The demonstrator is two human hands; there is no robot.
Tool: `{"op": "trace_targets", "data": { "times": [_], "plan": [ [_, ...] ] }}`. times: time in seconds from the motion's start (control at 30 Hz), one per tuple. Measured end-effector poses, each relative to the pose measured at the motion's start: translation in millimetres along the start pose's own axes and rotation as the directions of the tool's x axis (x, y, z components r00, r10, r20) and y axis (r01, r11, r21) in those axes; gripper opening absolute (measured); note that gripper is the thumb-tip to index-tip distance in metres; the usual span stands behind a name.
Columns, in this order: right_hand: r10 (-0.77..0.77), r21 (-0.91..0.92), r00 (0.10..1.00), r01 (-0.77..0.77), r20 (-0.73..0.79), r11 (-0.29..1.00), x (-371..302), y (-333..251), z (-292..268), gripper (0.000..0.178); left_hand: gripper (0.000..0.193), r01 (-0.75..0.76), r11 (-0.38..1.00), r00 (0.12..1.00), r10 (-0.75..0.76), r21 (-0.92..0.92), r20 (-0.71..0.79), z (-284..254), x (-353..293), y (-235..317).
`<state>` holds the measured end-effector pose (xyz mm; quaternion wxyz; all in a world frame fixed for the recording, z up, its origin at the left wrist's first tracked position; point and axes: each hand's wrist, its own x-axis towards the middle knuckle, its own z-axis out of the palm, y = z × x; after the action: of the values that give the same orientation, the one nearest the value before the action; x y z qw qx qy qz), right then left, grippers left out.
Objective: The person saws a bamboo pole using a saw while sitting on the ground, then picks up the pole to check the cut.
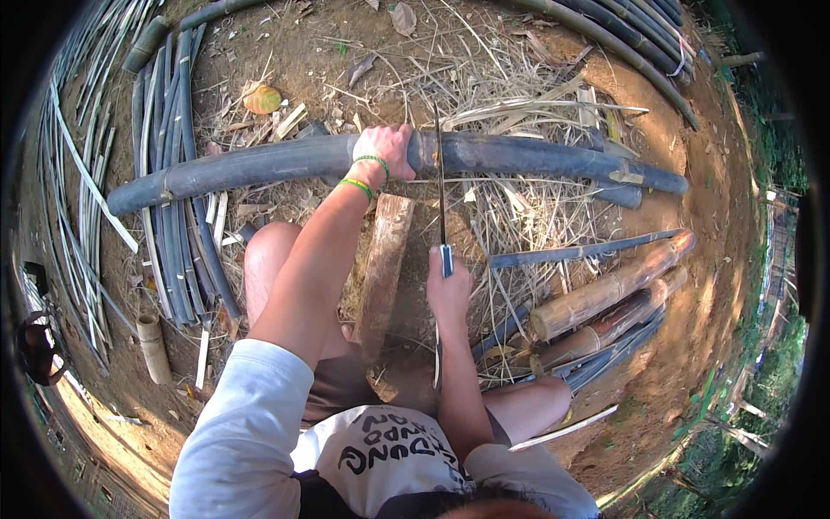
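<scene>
A long, thick, dark bamboo pole (285,160) lies crosswise in front of me. My left hand (383,149) grips it from above near its middle, with green bands round that wrist. In my right hand (450,290) is a hand saw (442,208), fingers closed round its handle. Its narrow blade points away from me and crosses the pole just right of my left hand. Seen almost edge-on, the blade hides its teeth, and the depth of any cut cannot be made out. A worn wooden beam (385,259) lies between my knees, its far end close to the pole.
Dark bamboo lengths (177,173) and thin split strips (78,199) lie at left, near a short bamboo tube (154,350). Brown bamboo logs (609,285) rest at right. Dry shavings (519,208) litter the soil beyond and under the pole. More poles (622,43) lie far right.
</scene>
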<state>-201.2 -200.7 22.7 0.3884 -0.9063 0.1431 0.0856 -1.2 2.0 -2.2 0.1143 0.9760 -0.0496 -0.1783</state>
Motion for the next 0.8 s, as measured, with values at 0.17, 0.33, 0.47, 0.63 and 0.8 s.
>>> {"op": "trace_targets", "data": {
  "times": [0.17, 0.33, 0.47, 0.63, 0.8],
  "plan": [
    [-0.001, 0.047, 0.998, 0.003, -0.063, 0.999, 90, -29, 29, 0.06, 0.081, -0.026, 0.999, 0.999, 0.025, 0.022, 0.019, -9, 5, 10],
    [0.08, -0.013, 0.991, -0.079, 0.109, 0.997, 31, -21, -5, 0.057, 0.081, -0.022, 0.999, 1.0, 0.021, 0.031, 0.016, -7, 7, -2],
    [0.032, -0.045, 0.998, -0.03, 0.05, 0.999, 15, -6, -4, 0.055, 0.082, -0.004, 1.0, 0.998, 0.004, 0.009, 0.061, -9, 6, -1],
    [-0.017, 0.011, 1.0, 0.017, 0.012, 1.0, 81, -31, 21, 0.062, 0.083, -0.015, 1.0, 0.999, 0.016, -0.009, 0.045, -12, 8, 8],
    [-0.033, 0.023, 0.999, 0.033, 0.006, 0.999, 23, -15, -3, 0.059, 0.081, -0.017, 0.999, 0.997, 0.014, 0.031, 0.078, -9, 12, -2]
  ]
}}
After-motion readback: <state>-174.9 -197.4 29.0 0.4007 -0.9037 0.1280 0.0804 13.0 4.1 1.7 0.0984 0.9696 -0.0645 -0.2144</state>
